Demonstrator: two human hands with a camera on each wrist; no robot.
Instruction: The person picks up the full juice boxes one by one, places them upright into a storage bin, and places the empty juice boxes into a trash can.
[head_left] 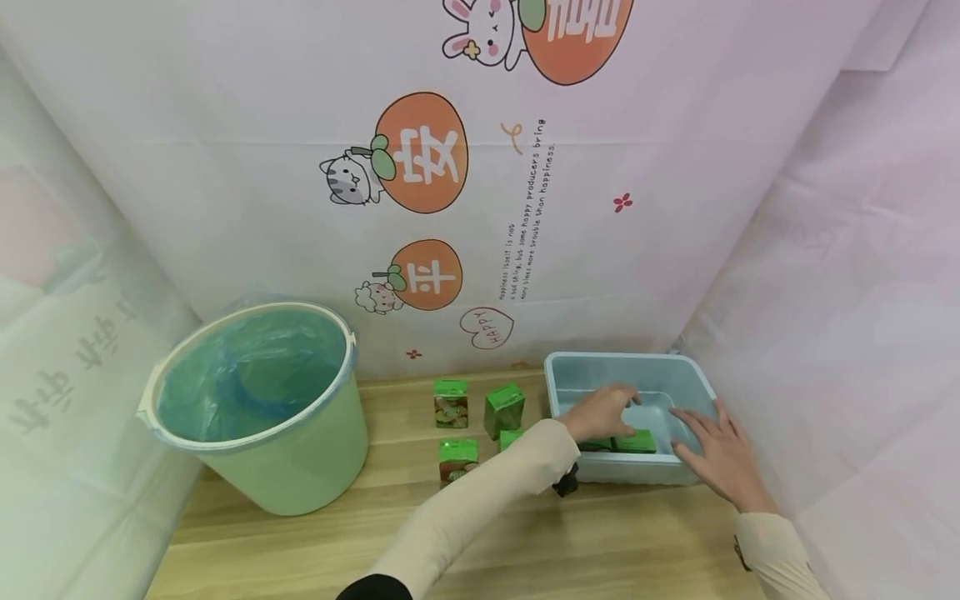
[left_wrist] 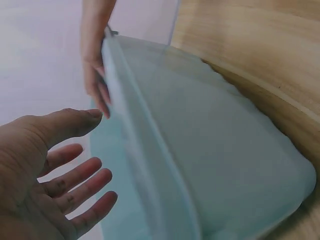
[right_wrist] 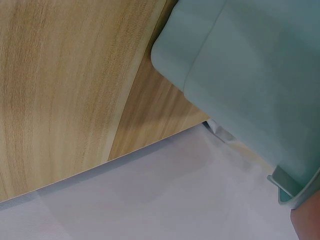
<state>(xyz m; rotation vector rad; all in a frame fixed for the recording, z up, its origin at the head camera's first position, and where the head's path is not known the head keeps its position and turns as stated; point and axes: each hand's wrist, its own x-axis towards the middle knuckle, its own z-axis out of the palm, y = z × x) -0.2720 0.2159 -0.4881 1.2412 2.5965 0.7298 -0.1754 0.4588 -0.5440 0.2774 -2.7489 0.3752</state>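
A pale blue plastic bin point(head_left: 630, 360) sits at the right of the table in the head view. My left hand point(head_left: 603, 412) is over its left part with fingers relaxed and apart, nothing between them. Green cartons point(head_left: 636, 442) lie inside along the bin's near wall, partly hidden by that hand. At the bin's right end, my right hand point(head_left: 723, 454) reaches over the rim with fingers spread. The left wrist view shows the left palm and loose fingers point(left_wrist: 85, 182) beside the bin wall point(left_wrist: 200, 130). Only a sliver of the right hand point(right_wrist: 309, 217) shows in the right wrist view.
Several small green cartons point(head_left: 451, 404) with pictured fronts stand on the wooden table point(head_left: 322, 546), left of the bin; the left sleeve point(head_left: 480, 500) partly covers some. A light green bucket point(head_left: 300, 475) with a plastic liner stands further left. Printed white sheets point(head_left: 247, 183) surround the table.
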